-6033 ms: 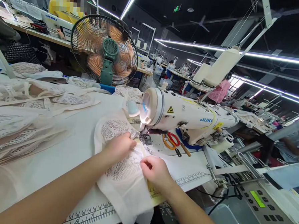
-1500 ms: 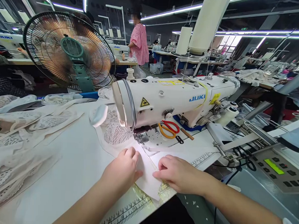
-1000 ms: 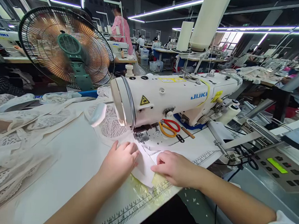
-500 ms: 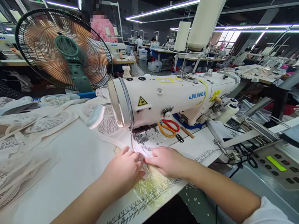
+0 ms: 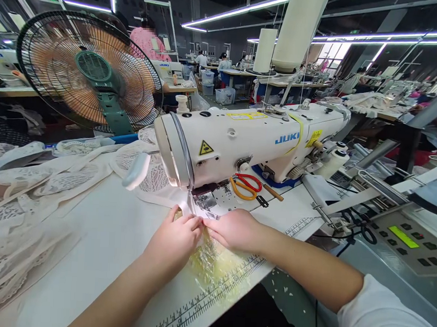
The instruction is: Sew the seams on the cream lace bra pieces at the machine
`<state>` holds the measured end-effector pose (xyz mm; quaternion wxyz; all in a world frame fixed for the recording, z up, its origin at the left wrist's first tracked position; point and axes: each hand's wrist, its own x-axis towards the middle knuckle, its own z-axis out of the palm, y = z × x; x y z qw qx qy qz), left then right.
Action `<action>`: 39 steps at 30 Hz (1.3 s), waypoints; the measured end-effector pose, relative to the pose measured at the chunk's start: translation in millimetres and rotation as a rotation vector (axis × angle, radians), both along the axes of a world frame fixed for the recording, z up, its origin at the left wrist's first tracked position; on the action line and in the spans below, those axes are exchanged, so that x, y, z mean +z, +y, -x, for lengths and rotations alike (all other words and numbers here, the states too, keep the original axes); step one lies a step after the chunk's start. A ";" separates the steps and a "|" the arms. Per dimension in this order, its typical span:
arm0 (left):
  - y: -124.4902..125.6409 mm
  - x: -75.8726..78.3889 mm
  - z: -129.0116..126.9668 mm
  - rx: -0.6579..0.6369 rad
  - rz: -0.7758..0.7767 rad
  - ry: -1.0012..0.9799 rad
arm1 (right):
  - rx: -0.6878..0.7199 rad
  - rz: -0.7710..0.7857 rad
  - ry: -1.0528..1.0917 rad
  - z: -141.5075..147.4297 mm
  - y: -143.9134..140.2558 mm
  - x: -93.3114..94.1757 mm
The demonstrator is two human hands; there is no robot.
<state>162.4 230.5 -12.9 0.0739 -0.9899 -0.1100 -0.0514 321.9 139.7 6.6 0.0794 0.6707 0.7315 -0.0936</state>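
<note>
A white sewing machine (image 5: 223, 139) stands in front of me, its needle area over a white lace garment (image 5: 159, 177). Just before the needle, my left hand (image 5: 174, 239) is closed on the garment's near edge, thumb and fingers bunched. Against it from the right comes my right hand (image 5: 239, 230), fingers pressed together on the same edge; the fingertips of both hands meet. Part of the cloth is hidden beneath the hands. Under and in front of them lies a crinkled, clear plastic film over something yellow (image 5: 213, 263).
Red-handled scissors (image 5: 250, 181), yellow-handled scissors (image 5: 242, 190) and a black blade (image 5: 262, 201) lie on the machine bed. More lace garments (image 5: 30, 183) pile up at left. A fan (image 5: 95, 69) stands behind. At right are metal rods and a control panel (image 5: 408, 242). Co-workers sit farther off.
Both hands have shifted slightly left, and the garment's edge by the needle has moved with them. The view has turned a little. More of the yellow, film-covered area shows between the hands.
</note>
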 end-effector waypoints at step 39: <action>33.9 9.4 4.6 0.702 0.094 -0.247 | -0.109 -0.131 0.214 9.6 -7.5 -16.1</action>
